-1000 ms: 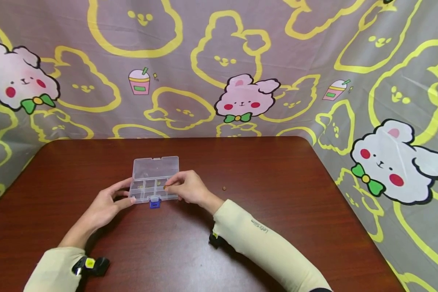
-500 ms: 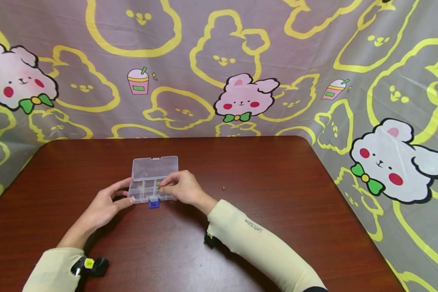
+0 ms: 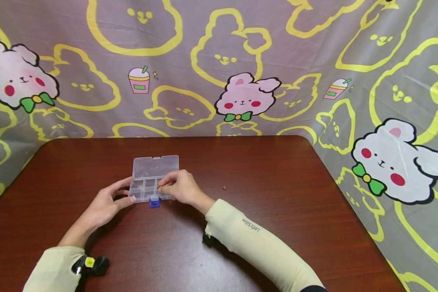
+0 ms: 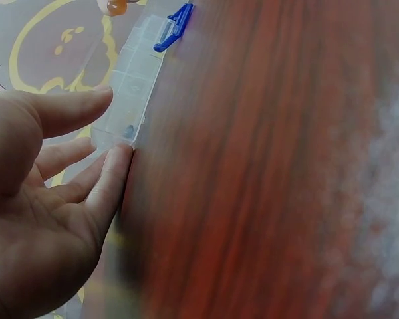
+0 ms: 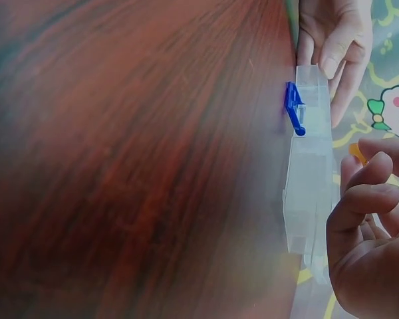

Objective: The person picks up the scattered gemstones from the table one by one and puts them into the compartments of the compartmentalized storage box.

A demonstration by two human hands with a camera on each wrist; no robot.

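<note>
A clear plastic compartment box (image 3: pixel 155 167) stands on the table with its lid raised at the back. A blue latch (image 3: pixel 155 203) hangs at its front. My left hand (image 3: pixel 104 207) holds the box's left end, thumb at the front corner, the other fingers along the side. My right hand (image 3: pixel 181 187) is over the box's right half, pinching a small amber bead (image 5: pixel 357 153) between thumb and fingertip. The bead is also seen in the left wrist view at the top. Small yellowish bits (image 3: pixel 140 186) lie in a back left compartment. My right fingers hide part of the right compartments.
A small brown bead (image 3: pixel 224 187) lies alone on the dark red wooden table (image 3: pixel 263 170), to the right of my right hand. A patterned cloth (image 3: pixel 190 61) with rabbits hangs behind the table and along its right side.
My right hand has moved a little left over the box with the amber bead, mostly in the first half second. The left hand and the box have hardly moved.
</note>
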